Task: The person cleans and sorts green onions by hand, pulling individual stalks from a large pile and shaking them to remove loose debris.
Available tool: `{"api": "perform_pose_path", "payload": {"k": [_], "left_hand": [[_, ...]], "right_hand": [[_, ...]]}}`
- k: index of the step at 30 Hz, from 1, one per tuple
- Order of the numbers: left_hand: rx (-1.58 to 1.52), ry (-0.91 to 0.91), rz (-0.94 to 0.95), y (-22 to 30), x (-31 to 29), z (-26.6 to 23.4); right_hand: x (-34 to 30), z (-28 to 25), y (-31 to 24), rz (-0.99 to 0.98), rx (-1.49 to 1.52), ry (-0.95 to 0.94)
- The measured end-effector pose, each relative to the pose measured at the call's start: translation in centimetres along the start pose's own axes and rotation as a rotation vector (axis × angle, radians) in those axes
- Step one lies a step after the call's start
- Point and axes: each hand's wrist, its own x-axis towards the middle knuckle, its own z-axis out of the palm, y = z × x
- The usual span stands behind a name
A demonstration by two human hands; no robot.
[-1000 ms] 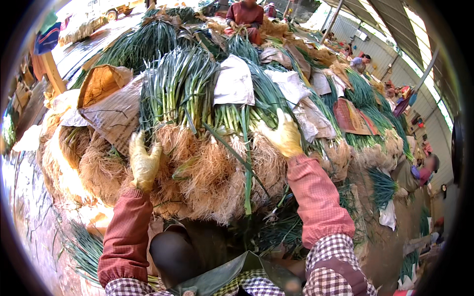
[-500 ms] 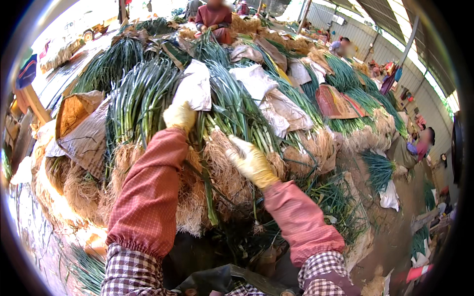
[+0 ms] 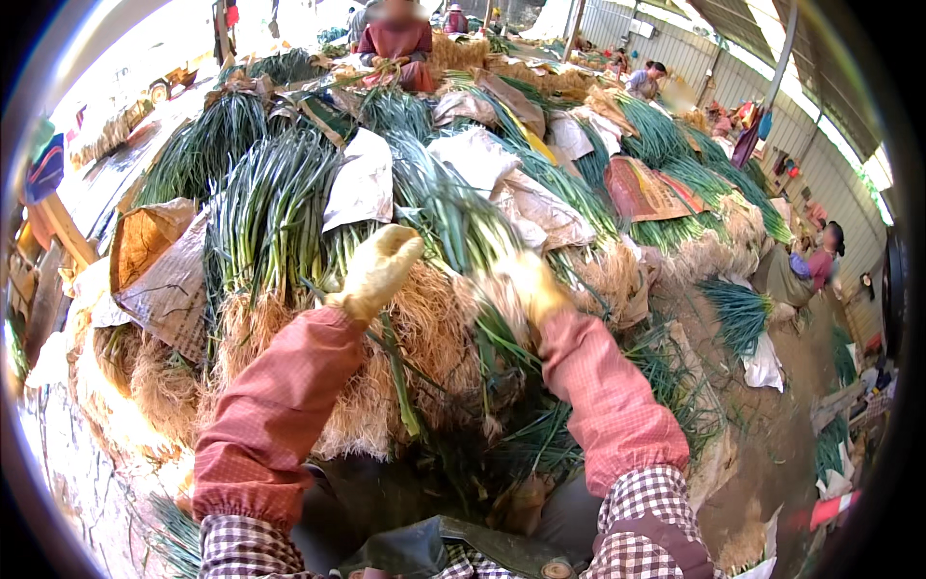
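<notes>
My left hand [image 3: 381, 272], in a pale yellow glove, is raised over the pale roots [image 3: 424, 333] at the pile's front edge. Its fingers are curled together, and whatever lies between them is hidden. My right hand [image 3: 532, 287], gloved alike and smeared by motion, grips a bunch of green onions [image 3: 487, 232] by its white lower stems. The bunch's leaves point away from me, and its roots hang blurred beside the glove. A white cloth sack [image 3: 361, 181] lies on the onions beyond my left hand.
Bundled onions [image 3: 265, 198] cover the heap, with more sacking [image 3: 550, 207] over them. Loose green leaves [image 3: 661, 381] litter the floor at right. One person [image 3: 395, 48] sits beyond the heap, another [image 3: 820, 261] at far right. A brown-and-grey sack [image 3: 164, 256] drapes the left corner.
My left hand has drawn back toward me from beside the white sack. My right hand has moved slightly right and up, and the onion bunch at it has shifted and blurred.
</notes>
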Motion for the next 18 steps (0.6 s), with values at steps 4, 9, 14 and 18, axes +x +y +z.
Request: {"api": "perform_pose_path", "payload": {"k": [4, 9, 14, 18], "left_hand": [[-0.646, 0.097, -0.137, 0.3, -1.6, -0.2], [-0.733, 0.139, -0.579, -0.4, -5.8, -1.0], [-0.890, -0.012, -0.521, -2.7, -9.9, -1.6], [-0.770, 0.315, -0.425, 2.3, -14.5, 0.6]], "right_hand": [[-5.6, 12.5, -9.8, -0.372, -0.362, -0.059], [-9.2, 14.7, -2.0, -0.427, -0.929, 0.050], [-8.6, 9.4, 0.9, -0.425, -0.532, 0.113], [-12.3, 10.8, -1.7, -1.016, -0.987, 0.381]]}}
